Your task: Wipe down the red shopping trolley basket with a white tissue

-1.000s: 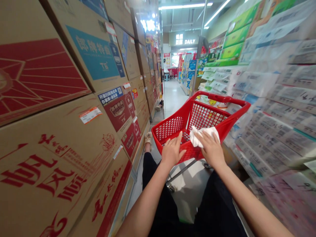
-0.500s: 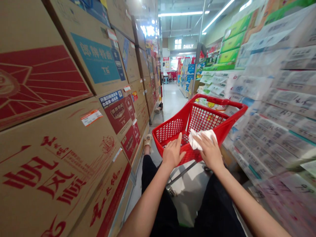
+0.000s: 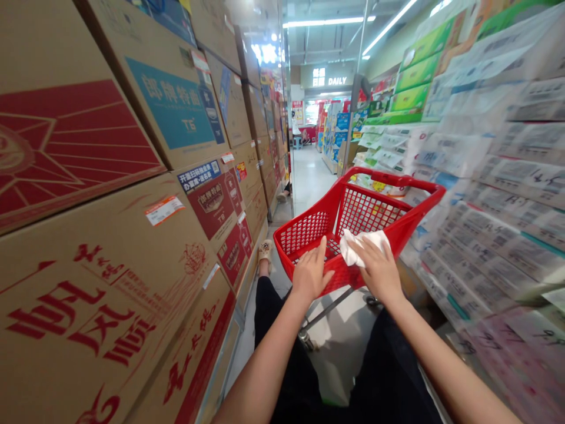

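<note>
A red plastic shopping cart (image 3: 306, 238) stands right in front of my legs, tilted in view, its handle bar on the far side. My left hand (image 3: 310, 274) lies on the near rim of the basket, fingers stretched forward and thumb apart, with nothing in it. To its right, a crumpled white cloth (image 3: 352, 250) is under my right hand (image 3: 380, 268), pressed against the near right rim. Its fingers lie over the cloth and hide part of it. The inside of the basket shows only partly between my hands.
Stacked cardboard boxes (image 3: 176, 259) wall the left side. Packs of tissue paper (image 3: 498, 194) are piled high on the right, close to the cart. The tiled aisle (image 3: 309, 171) runs ahead past a metal post, with blue boxes (image 3: 342, 132) beyond. A cart wheel (image 3: 306, 340) stands between my legs.
Very little differs. The cart and both hands sit slightly farther right in view, and the white cloth stays under my right hand.
</note>
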### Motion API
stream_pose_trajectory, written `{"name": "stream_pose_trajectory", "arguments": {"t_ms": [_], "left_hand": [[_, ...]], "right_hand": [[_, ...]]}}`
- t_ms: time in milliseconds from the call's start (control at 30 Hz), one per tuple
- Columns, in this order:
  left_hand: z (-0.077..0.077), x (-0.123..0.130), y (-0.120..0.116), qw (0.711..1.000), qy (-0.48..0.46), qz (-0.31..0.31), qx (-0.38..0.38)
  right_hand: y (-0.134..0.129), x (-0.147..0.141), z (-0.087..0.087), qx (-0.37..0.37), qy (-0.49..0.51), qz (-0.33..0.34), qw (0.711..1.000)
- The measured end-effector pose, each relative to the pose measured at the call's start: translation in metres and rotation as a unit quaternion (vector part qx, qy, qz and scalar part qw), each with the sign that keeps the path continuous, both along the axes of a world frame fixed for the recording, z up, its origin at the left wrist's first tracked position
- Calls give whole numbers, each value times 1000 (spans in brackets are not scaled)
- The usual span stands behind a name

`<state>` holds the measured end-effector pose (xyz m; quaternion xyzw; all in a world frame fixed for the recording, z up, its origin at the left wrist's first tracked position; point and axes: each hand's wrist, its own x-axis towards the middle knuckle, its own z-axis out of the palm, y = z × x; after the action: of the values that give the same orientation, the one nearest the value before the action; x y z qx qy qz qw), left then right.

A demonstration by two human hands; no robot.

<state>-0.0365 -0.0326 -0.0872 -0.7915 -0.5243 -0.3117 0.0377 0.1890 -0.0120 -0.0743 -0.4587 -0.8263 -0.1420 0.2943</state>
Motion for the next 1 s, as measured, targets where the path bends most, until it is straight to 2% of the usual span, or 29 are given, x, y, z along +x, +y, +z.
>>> {"name": "stream_pose_trajectory", "arguments": {"t_ms": [133,200,267,400,467,633,700,800,933,1000], "left_hand": [[1,1,0,1000,-17,-18,5],[1,0,-1,999,-21,-24,10],[2,-2,-2,999,-18,-25,11],[3,-2,-3,1000,-8,-14,13],[2,-1,-3,1000,-8,-12,17],[0,2,-1,999,-8,-19,27],[0,1,-2,999,-4,-22,27],[2,0,-3,1000,2,-19,17],[4,1,-4,1000,-2,-15,3],[5,3,-4,1000,-4,-16,-2]], "right_hand": [[-30,-32,-6,-20,-32,84,996],[-35,-35,-7,-21,-47,114,992],[-26,-24,-5,-18,-44,98,994],[1,11,1,-5,-8,7,1000],[2,13,3,-7,1,-5,1000],[-29,-25,-1,-61,-21,87,994],[-33,-30,-2,-68,-28,115,991],[-13,-9,-2,-55,-18,91,994],[25,38,4,-24,12,8,1000],[30,46,6,-15,17,-12,1000]]}}
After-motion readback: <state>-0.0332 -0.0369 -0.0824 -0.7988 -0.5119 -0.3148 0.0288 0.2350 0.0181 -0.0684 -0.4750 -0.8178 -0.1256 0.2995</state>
